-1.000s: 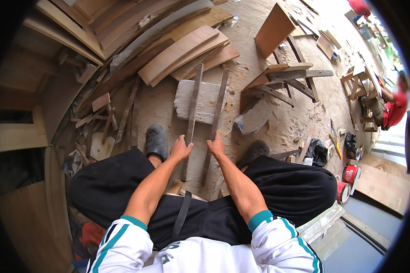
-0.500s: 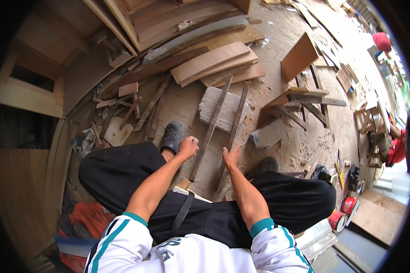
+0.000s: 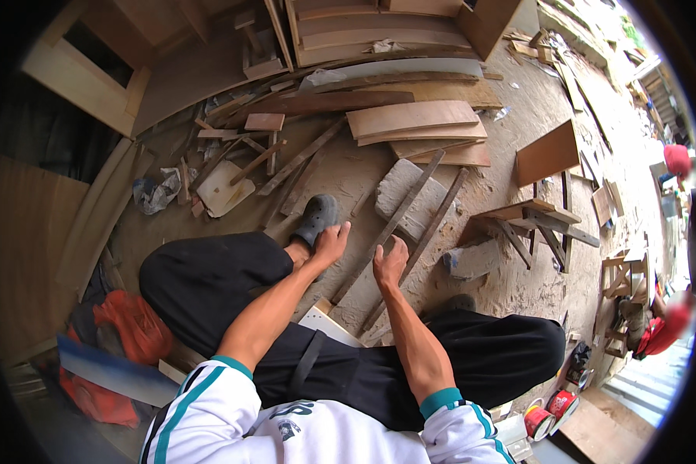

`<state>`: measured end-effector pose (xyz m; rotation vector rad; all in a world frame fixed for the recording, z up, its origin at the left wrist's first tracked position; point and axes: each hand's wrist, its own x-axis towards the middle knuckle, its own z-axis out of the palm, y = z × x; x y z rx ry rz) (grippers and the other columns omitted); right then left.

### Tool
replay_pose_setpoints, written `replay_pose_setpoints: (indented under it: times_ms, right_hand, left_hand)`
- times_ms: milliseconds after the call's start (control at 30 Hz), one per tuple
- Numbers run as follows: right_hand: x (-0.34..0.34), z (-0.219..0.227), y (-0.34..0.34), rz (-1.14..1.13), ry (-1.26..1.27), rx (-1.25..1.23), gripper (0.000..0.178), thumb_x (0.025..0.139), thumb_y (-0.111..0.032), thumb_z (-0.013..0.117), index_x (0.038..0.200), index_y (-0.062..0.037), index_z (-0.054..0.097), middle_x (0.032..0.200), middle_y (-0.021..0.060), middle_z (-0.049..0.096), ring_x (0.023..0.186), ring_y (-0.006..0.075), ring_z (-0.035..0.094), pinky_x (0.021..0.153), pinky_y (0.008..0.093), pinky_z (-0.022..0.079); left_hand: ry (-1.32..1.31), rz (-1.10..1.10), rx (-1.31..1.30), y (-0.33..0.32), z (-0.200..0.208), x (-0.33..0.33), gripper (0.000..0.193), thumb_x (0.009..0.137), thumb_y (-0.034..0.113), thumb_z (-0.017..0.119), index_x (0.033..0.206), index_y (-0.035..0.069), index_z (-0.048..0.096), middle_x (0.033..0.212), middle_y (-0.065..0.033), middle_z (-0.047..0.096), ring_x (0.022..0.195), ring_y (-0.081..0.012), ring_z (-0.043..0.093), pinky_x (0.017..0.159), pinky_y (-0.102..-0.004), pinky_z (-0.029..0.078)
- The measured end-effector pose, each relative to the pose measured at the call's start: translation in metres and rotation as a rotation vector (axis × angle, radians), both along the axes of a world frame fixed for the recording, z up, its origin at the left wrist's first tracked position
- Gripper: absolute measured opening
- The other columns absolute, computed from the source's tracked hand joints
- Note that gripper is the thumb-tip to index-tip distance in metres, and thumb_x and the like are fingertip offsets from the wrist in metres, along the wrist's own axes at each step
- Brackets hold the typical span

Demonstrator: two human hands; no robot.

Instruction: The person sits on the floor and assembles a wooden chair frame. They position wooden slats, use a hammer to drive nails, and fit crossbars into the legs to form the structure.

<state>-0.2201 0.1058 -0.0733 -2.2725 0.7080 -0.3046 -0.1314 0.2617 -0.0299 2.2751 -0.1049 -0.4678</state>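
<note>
My left hand [image 3: 332,243] is just beside the grey clog [image 3: 318,217] on my left foot. Its fingers are loosely bent and apart, with nothing visible in them. My right hand [image 3: 390,261] hovers around the two long narrow wooden strips, thumb and fingers curled but apart, and I see nothing held. The left strip [image 3: 410,198] and the right strip [image 3: 435,221] slant side by side, their far ends over a rough pale slab [image 3: 394,185]. Near my lap, their lower ends are close to a pale board [image 3: 326,321], partly hidden by my clothing.
Loose boards [image 3: 414,122] lie stacked ahead, before a wooden cabinet frame [image 3: 383,35]. A low wooden stand [image 3: 533,213] is at right, beside a broken block [image 3: 472,260]. Red cans [image 3: 539,421] and an orange bag [image 3: 135,325] flank me. A person in red [image 3: 665,331] is at far right.
The view has swung, so the surroundings sit farther right and lower. My right hand has moved leftward from the right strip, toward the left strip. My left hand's fingers have straightened a little.
</note>
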Motion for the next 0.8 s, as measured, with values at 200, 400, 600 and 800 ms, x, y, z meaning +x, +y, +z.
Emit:
replay_pose_setpoints:
  times_ms: [200,400,600,800]
  right_hand:
    - [0.035,0.022,0.017,0.139,-0.046,0.092,0.042,0.085,-0.016,0.066,0.123,-0.0027,0.056,0.126,0.0213,0.055,0.123,0.0387,0.048,0.105,0.0445,0.037]
    - [0.045,0.038,0.059,0.249,-0.025,0.183,0.035,0.088,-0.017,0.065,0.118,-0.0014,0.058,0.119,0.0186,0.059,0.116,0.0359,0.053,0.101,0.0417,0.04]
    - [0.025,0.006,0.027,0.278,0.08,0.197,0.032,0.088,-0.015,0.063,0.117,-0.0018,0.059,0.117,0.0213,0.06,0.114,0.0385,0.054,0.099,0.0425,0.041]
    - [0.024,0.002,0.019,0.369,0.123,0.173,0.03,0.089,-0.012,0.065,0.116,-0.001,0.06,0.113,0.0184,0.062,0.107,0.0335,0.06,0.093,0.0379,0.046]
  left_hand:
    - [-0.141,0.306,-0.137,0.024,-0.031,0.046,0.037,0.093,0.036,0.051,0.087,0.001,0.062,0.084,-0.0248,0.066,0.083,-0.0434,0.064,0.072,-0.0472,0.05]
    - [-0.263,0.586,-0.114,0.124,-0.09,0.138,0.018,0.085,0.022,0.063,0.096,0.007,0.063,0.089,-0.0132,0.07,0.086,-0.033,0.067,0.074,-0.0434,0.052]
    - [-0.233,0.44,0.416,0.151,-0.073,0.213,0.051,0.088,0.028,0.065,0.133,0.009,0.049,0.133,-0.0171,0.052,0.123,-0.0364,0.049,0.099,-0.0477,0.044]
    - [-0.443,0.127,0.493,0.169,-0.085,0.253,0.047,0.088,0.027,0.066,0.129,0.008,0.052,0.132,-0.0161,0.05,0.124,-0.0356,0.047,0.099,-0.0475,0.043]
